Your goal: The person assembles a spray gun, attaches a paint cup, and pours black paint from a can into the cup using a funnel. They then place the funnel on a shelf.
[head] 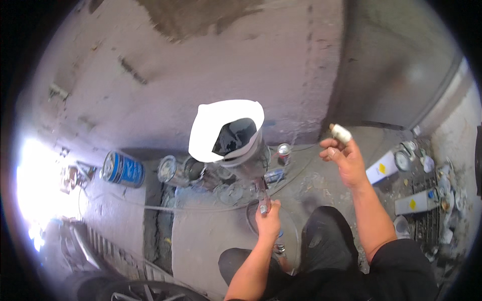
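Observation:
My left hand [269,222] grips the handle of a spray gun [262,193]. A translucent cup [248,163] sits on top of the gun. In its mouth rests a white funnel-like liner, apparently a paper paint strainer [211,128], with glossy dark liquid [234,137] pooled inside. Raised to the right of the cup, my right hand [344,161] holds nothing that I can see. Its fingers are loosely bent, and one extended finger has a white wrapping [341,133] with the fingertip showing.
Against the pale wall [226,67] stand used cans [171,171], a blue can [124,169] and a small spray can [284,151]. A hose [211,209] crosses the floor. Rectangular tins [383,166] stand right, beside a littered grate [423,188]. A wheel [147,291] is at lower left.

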### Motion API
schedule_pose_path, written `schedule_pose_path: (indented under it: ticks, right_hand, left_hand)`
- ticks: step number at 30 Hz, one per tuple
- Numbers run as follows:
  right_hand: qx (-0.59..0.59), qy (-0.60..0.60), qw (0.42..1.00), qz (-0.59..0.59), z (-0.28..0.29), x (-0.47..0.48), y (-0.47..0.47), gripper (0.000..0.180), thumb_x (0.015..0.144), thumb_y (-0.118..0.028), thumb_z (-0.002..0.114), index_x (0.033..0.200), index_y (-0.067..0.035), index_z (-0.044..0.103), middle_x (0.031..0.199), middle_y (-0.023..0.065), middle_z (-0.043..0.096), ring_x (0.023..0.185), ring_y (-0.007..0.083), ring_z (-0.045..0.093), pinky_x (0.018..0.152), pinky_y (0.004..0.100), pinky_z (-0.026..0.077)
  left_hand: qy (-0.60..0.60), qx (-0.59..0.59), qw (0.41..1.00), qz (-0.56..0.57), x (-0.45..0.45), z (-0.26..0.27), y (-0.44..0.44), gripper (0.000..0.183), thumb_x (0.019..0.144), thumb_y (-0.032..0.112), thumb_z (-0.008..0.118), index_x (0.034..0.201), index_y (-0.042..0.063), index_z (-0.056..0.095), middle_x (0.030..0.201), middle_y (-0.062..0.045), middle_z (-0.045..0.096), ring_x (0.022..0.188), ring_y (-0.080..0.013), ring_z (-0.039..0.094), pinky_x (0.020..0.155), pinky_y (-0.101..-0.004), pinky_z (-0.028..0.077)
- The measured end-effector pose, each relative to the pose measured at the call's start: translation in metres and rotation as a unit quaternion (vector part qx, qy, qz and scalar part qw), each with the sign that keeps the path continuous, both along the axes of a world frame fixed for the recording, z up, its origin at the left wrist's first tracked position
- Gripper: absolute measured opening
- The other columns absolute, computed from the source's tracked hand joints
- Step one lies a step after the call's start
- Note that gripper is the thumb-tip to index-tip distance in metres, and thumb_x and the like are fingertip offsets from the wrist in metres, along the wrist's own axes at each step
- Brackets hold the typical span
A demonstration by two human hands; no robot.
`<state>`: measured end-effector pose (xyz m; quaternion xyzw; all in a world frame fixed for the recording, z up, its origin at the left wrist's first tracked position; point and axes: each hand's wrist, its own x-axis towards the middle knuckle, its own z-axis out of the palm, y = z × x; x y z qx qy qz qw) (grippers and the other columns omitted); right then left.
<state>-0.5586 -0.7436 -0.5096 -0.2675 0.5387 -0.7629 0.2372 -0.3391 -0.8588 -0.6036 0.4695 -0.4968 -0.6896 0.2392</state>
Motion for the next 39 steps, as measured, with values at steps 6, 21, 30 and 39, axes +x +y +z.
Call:
schedule_pose_path:
  ticks: [6, 21, 30, 39]
  right_hand:
    - [-0.001, 0.307, 0.952, 0.012, 0.105, 0.013, 0.060, 0.086, 0.077, -0.003, 0.071, 0.151, -0.006, 0.026, 0.135, 0.0159, 0.052, 0.090, 0.0168, 0.065, 0.081, 0.0295, 0.050]
    - [0.108, 0.602, 0.790, -0.049, 0.147, 0.028, 0.128, 0.048, 0.075, -0.001, 0.072, 0.123, -0.005, 0.064, 0.087, 0.0098, 0.065, 0.070, 0.0282, 0.064, 0.060, 0.0357, 0.048]
    - [0.118, 0.560, 0.817, -0.069, 0.133, 0.036, 0.147, 0.046, 0.074, -0.004, 0.075, 0.118, -0.004, 0.065, 0.101, 0.0119, 0.068, 0.080, 0.0281, 0.067, 0.069, 0.0334, 0.053]
    - [0.284, 0.223, 0.850, -0.383, -0.045, -0.005, 0.343, 0.068, 0.079, -0.010, 0.074, 0.139, -0.002, 0.043, 0.105, 0.0104, 0.067, 0.076, 0.0095, 0.062, 0.069, 0.0254, 0.052]
  left_hand:
    - [0.050, 0.002, 0.997, -0.067, -0.033, -0.019, 0.050, 0.020, 0.089, 0.013, 0.067, 0.077, 0.008, 0.052, 0.069, 0.004, 0.048, 0.067, -0.0071, 0.042, 0.060, -0.0261, 0.037]
    - [0.041, -0.168, 0.958, -0.230, -0.041, -0.049, 0.103, 0.015, 0.087, 0.012, 0.068, 0.081, 0.004, 0.056, 0.070, -0.002, 0.058, 0.068, -0.0104, 0.052, 0.063, -0.0286, 0.045]
    - [0.059, -0.158, 0.947, -0.272, -0.039, -0.072, 0.103, 0.011, 0.086, 0.007, 0.067, 0.092, 0.001, 0.060, 0.085, -0.006, 0.063, 0.080, -0.0129, 0.058, 0.072, -0.0286, 0.048]
    - [-0.081, -0.644, 0.651, -0.394, -0.027, -0.084, 0.063, 0.020, 0.093, 0.015, 0.056, 0.110, 0.007, 0.061, 0.102, -0.005, 0.065, 0.094, -0.0173, 0.061, 0.083, -0.0326, 0.047]
